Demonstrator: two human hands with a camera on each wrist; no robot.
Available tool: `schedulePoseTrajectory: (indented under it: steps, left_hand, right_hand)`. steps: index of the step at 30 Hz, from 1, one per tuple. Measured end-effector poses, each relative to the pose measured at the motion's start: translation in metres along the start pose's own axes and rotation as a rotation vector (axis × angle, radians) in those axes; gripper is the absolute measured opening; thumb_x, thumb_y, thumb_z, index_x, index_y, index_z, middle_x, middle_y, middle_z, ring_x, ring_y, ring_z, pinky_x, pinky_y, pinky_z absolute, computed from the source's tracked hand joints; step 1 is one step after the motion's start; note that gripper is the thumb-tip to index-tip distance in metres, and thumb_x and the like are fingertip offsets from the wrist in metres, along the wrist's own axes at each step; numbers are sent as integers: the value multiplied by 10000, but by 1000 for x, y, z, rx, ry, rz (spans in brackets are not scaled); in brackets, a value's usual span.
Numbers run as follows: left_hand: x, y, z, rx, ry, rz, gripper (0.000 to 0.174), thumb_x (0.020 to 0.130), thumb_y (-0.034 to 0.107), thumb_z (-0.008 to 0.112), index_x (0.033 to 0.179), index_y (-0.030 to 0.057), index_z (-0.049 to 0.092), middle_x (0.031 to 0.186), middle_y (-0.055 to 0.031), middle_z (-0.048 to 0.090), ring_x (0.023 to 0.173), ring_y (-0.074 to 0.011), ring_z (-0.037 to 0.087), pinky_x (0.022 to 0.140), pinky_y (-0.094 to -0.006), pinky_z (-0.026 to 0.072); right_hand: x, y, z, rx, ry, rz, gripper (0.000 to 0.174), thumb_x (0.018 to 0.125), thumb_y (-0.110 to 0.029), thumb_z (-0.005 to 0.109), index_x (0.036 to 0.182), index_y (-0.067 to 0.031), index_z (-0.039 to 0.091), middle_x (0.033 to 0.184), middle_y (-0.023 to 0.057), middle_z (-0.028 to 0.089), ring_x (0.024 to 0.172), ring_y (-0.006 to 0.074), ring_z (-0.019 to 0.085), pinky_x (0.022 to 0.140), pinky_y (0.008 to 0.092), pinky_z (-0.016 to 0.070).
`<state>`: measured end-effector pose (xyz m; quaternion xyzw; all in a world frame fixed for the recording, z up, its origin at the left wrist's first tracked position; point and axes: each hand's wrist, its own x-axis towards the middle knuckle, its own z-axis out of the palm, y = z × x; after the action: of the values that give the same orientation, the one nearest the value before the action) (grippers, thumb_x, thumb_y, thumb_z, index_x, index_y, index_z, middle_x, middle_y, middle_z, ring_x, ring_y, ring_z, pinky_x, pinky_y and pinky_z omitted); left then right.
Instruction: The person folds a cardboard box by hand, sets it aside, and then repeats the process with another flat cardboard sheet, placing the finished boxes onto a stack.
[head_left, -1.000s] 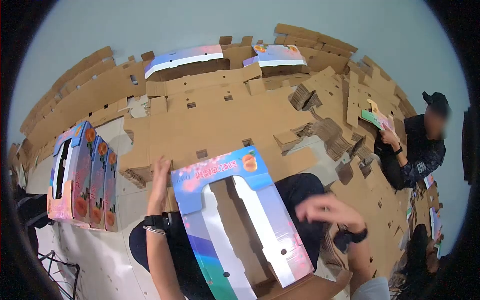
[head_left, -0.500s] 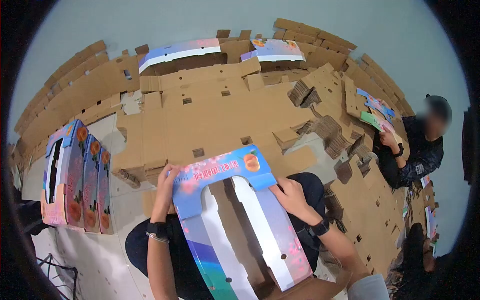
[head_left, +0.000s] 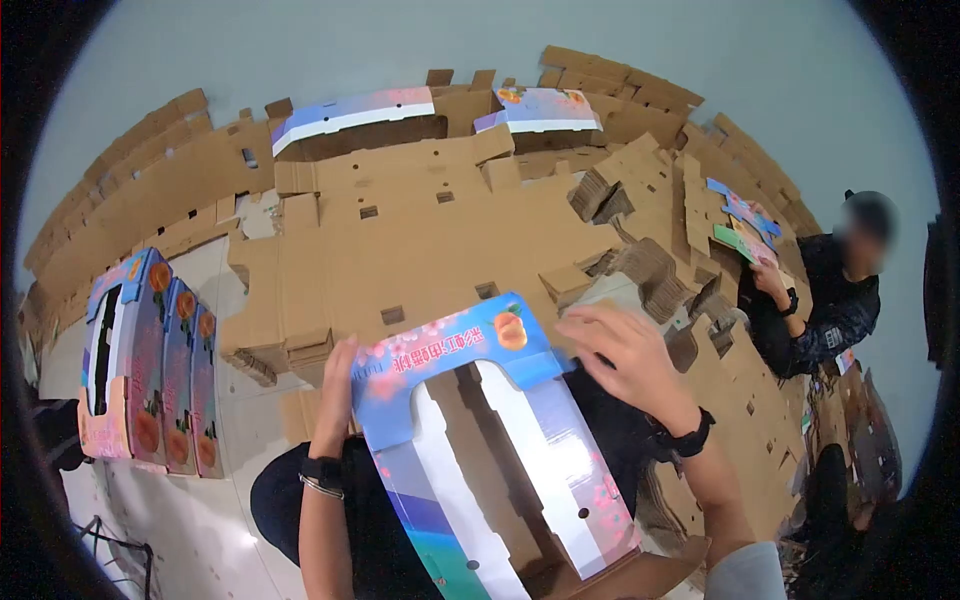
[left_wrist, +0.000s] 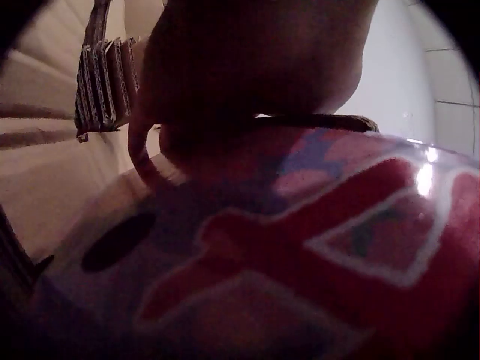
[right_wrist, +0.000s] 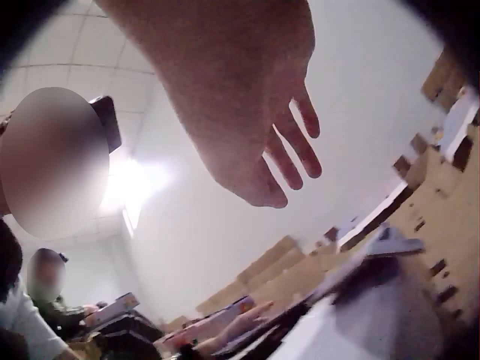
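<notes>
A printed cardboard carton (head_left: 455, 335) with blue, pink and peach artwork stands tilted across the lap. Two white inner flaps (head_left: 560, 455) flank a long opening on its top, and the brown inside shows between them. Along the carton's left side lies my left hand (head_left: 338, 395), its fingers straight against the panel near the far corner. The left wrist view shows the same hand (left_wrist: 247, 67) in shadow, with a fingertip at the printed face. Over the far right corner my right hand (head_left: 630, 355) is raised with fingers spread, holding nothing; the right wrist view shows the hand (right_wrist: 255, 97) above the carton.
Several finished peach cartons (head_left: 118, 360) stand in a row at the left. Flattened brown cardboard (head_left: 430, 240) covers the floor ahead, with two printed cartons (head_left: 355, 115) lying behind it. At the right another person (head_left: 840, 290) handles printed card. Stacked cardboard (head_left: 650, 270) lies nearby.
My right hand came in to the carton's right side, then lifted off and up over its far right corner. The left hand stays at the left side. The other person now holds an additional blue-printed piece.
</notes>
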<state>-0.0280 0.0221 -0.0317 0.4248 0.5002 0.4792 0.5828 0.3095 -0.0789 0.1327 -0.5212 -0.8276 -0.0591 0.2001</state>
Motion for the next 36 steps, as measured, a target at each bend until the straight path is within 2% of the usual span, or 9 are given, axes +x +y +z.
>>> schedulePoseTrajectory:
  steps: [7, 11, 13, 20, 24, 26, 30, 32, 36]
  left_hand:
    - [-5, 4, -2, -107, -181, -64, 533, 971, 473, 380, 1036, -3, 610, 976, -73, 627, 927, -142, 568, 873, -284, 429]
    - [-10, 18, 7, -229, -268, -108, 681, 948, 594, 291, 1038, -5, 601, 973, -107, 648, 871, -165, 608, 797, -288, 496]
    - [-9, 15, 1, -241, -281, -110, 712, 945, 606, 273, 1064, -14, 602, 1006, -120, 650, 897, -174, 611, 811, -289, 493]
    - [8, 4, 3, -82, -183, -195, 797, 928, 633, 283, 1064, -65, 641, 1029, -133, 664, 962, -186, 602, 911, -296, 422]
    - [9, 0, -1, -165, -224, -206, 794, 928, 633, 287, 1049, -64, 648, 1024, -133, 666, 962, -189, 603, 905, -291, 422]
    - [7, 0, -2, -195, -247, -208, 790, 929, 631, 289, 1049, -62, 649, 1029, -133, 666, 971, -189, 599, 906, -289, 421]
    - [6, -7, -2, -161, -242, -146, 827, 896, 683, 297, 1100, -65, 585, 1039, -164, 644, 933, -210, 610, 845, -316, 494]
    - [7, -7, -3, -150, -240, -134, 827, 898, 683, 290, 1103, -64, 582, 1043, -165, 642, 935, -216, 610, 848, -321, 494]
    - [1, 0, 0, -231, -314, -144, 821, 903, 681, 266, 1119, -48, 576, 1049, -148, 642, 935, -206, 614, 842, -320, 498]
  right_hand:
    - [55, -102, 80, 44, -212, -712, 520, 771, -209, 590, 1240, 0, 506, 1261, 136, 507, 1172, 269, 474, 1018, 400, 329]
    - [60, -151, 119, -11, -299, -824, 372, 785, -186, 561, 1116, -17, 572, 1190, 169, 540, 1190, 269, 471, 1059, 414, 293]
    - [52, -177, 117, -526, -305, -810, 251, 813, -175, 525, 988, -42, 646, 1051, 130, 620, 1112, 257, 531, 1078, 456, 275]
    - [66, -183, 119, -597, -353, -1014, 222, 818, -163, 504, 896, -53, 680, 886, 72, 654, 973, 223, 596, 1109, 467, 243]
    - [82, -176, 111, -486, -477, -963, 201, 770, -185, 547, 861, -93, 701, 909, 68, 661, 912, 194, 589, 1010, 437, 316]
    - [84, -168, 99, -133, -140, -935, 171, 741, -174, 564, 852, -73, 646, 870, 52, 612, 887, 186, 574, 936, 370, 379]
    - [38, -159, 55, 314, -186, -843, 205, 744, -153, 563, 915, -41, 556, 985, 86, 561, 902, 208, 567, 876, 328, 459]
    - [15, -146, 47, 263, -496, -804, 196, 756, -159, 557, 912, -44, 589, 940, 86, 576, 876, 201, 564, 772, 306, 457]
    - [33, -95, 65, -71, -302, -605, 222, 758, -138, 560, 956, -40, 575, 928, 70, 570, 843, 199, 576, 725, 298, 461]
